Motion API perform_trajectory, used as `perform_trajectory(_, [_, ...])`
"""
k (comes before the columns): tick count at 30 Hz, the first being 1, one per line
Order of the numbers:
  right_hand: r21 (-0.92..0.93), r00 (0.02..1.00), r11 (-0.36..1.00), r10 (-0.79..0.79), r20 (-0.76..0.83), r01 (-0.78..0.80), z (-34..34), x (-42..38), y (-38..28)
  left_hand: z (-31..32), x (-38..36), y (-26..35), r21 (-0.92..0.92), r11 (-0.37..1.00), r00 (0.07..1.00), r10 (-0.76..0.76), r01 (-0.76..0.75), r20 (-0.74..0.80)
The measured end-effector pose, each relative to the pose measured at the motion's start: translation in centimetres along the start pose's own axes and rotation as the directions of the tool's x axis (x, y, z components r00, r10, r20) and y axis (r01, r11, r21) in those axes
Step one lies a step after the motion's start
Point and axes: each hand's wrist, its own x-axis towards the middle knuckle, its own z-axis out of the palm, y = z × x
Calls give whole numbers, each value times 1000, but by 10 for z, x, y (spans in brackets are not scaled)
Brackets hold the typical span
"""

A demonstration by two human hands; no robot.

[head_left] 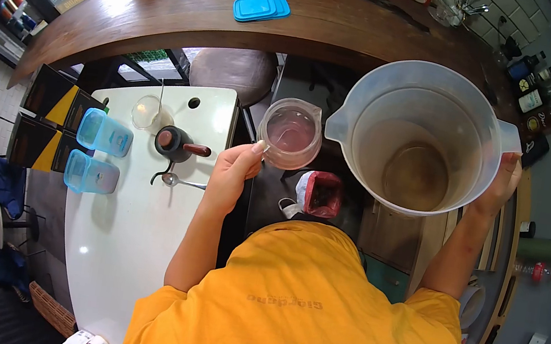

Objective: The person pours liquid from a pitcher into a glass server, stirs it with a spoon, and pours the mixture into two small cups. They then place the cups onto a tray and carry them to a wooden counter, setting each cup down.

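My left hand [235,175] is closed on the handle side of a small clear glass jug [293,132], thumb at its rim. The inside of this jug looks faintly pinkish. Beside it, held up to the right, is a large translucent plastic pitcher [372,133] whose spout points at the glass jug. My right hand [499,186] grips the pitcher's handle at its far right. Looking into the pitcher, I see a brownish round bottom. Both vessels are raised in front of my body, their openings facing up towards me.
On the white table [131,243] at left stand two blue plastic containers [102,130], a dark tamper-like tool [172,143], a spoon [172,179] and a glass cup [146,114]. Blue lids [260,8] lie on the wooden counter [170,20]. A lined bin [323,196] stands below.
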Motion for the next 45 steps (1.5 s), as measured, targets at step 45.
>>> perform_trajectory(45, [-167, 898, 983, 1, 440, 80, 30, 52, -5, 35, -22, -7, 106, 994, 976, 37, -15, -213])
